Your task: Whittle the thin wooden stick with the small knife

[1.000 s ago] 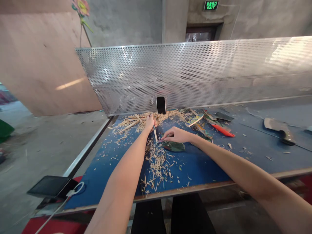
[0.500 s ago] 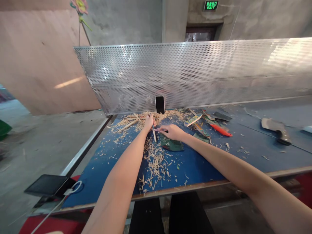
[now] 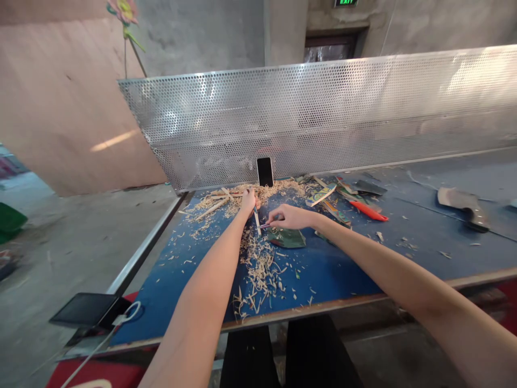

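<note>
My left hand [image 3: 249, 201] is closed around the upper end of a thin pale wooden stick [image 3: 257, 218], which points down toward me over the blue table. In my right hand [image 3: 291, 216], the fingers pinch a slim purplish knife [image 3: 264, 226]; its exact shape is too small to make out. The tool crosses the stick near its lower end and appears to touch it. Curled wood shavings [image 3: 260, 272] lie below both hands. A dark green flat piece [image 3: 287, 238] rests on the table just under my right hand.
A phone [image 3: 265, 172] leans upright against the perforated metal screen [image 3: 323, 102]. Right of my hands lie painted wood scraps [image 3: 321, 195], a red-orange handle [image 3: 368, 211] and a curved metal piece [image 3: 460, 205]. Loose sticks [image 3: 212, 209] lie left. A black tablet-like device [image 3: 83, 309] sits by the left corner.
My right hand has drawn the knife down along the stick, away from my left hand, toward the stick's lower end. My left hand keeps its hold. The view has shifted slightly.
</note>
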{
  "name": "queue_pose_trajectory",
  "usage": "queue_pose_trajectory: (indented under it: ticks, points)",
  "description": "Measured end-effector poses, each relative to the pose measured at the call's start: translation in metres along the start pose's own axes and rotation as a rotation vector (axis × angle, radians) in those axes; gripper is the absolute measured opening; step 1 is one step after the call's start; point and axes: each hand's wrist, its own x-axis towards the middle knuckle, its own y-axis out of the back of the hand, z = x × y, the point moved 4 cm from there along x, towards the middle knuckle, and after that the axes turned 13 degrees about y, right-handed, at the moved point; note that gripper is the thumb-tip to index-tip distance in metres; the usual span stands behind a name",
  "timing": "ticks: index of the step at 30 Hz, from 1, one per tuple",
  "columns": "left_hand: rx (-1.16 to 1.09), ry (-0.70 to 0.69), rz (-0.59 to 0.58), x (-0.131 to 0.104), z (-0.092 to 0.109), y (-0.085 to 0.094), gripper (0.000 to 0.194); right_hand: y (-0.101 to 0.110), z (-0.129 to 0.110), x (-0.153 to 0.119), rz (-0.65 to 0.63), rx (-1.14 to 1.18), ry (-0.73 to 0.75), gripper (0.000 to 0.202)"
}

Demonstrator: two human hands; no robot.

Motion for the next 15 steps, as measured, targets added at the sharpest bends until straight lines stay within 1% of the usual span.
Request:
queue_pose_trajectory:
  ticks: [2,3,5,8,12,15]
  points:
    - [0.003,-0.003,0.011,0.0,0.001,0.001,0.037,-0.001,-0.002,-0.003,-0.004,0.018,0.003,0.024]
    - [0.008,0.0,0.022,0.0,0.001,0.001,0.037,-0.002,-0.001,-0.004,0.024,0.015,-0.002,0.026]
    - [0.02,0.006,0.037,0.0,0.002,0.002,0.034,-0.002,0.001,-0.005,0.112,-0.021,-0.02,0.03]
    - [0.019,0.002,0.029,0.001,0.003,0.002,0.033,-0.002,0.009,-0.004,0.256,-0.151,-0.069,0.031]
    - [-0.009,0.003,0.025,0.002,0.002,0.002,0.036,-0.006,0.016,-0.001,0.287,-0.313,-0.105,0.025]
    - [-0.017,-0.004,0.037,0.004,0.0,0.002,0.036,-0.009,0.016,0.001,0.282,-0.367,-0.092,0.023]
